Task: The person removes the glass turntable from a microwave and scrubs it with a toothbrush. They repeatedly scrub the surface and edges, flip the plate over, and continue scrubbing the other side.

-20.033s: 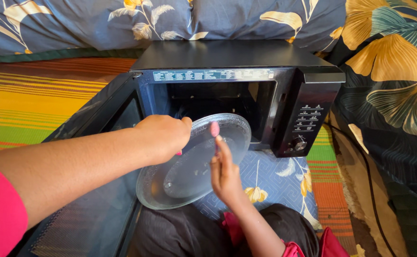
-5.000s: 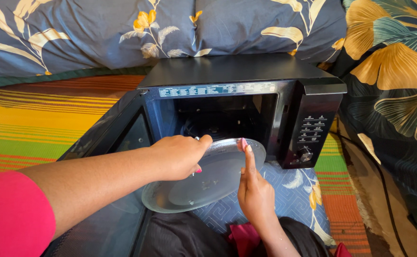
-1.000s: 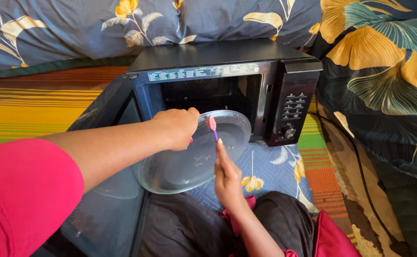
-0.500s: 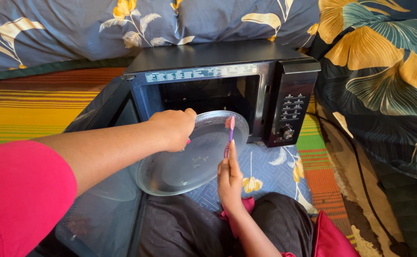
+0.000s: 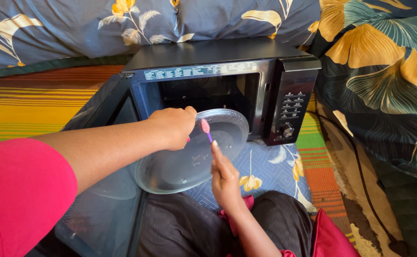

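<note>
My left hand point(image 5: 173, 127) grips the upper left rim of a round clear glass turntable plate point(image 5: 180, 164), tilted in front of an open black microwave point(image 5: 227, 76). My right hand point(image 5: 225, 178) holds a small toothbrush point(image 5: 205, 129) with a purple handle and pink head, its head resting on the plate's upper surface near my left hand. The plate hangs over my lap and the microwave's open door point(image 5: 104, 200).
The microwave's door swings down to the left. Its control panel with a knob point(image 5: 285, 131) is on the right. Floral bedding point(image 5: 384, 71) lies behind and to the right. A striped mat point(image 5: 27, 104) covers the floor, and a black cable point(image 5: 356, 157) runs along the right.
The toothbrush head has moved left across the plate, from near its upper right rim to beside my left hand. The plate and left hand stay in place.
</note>
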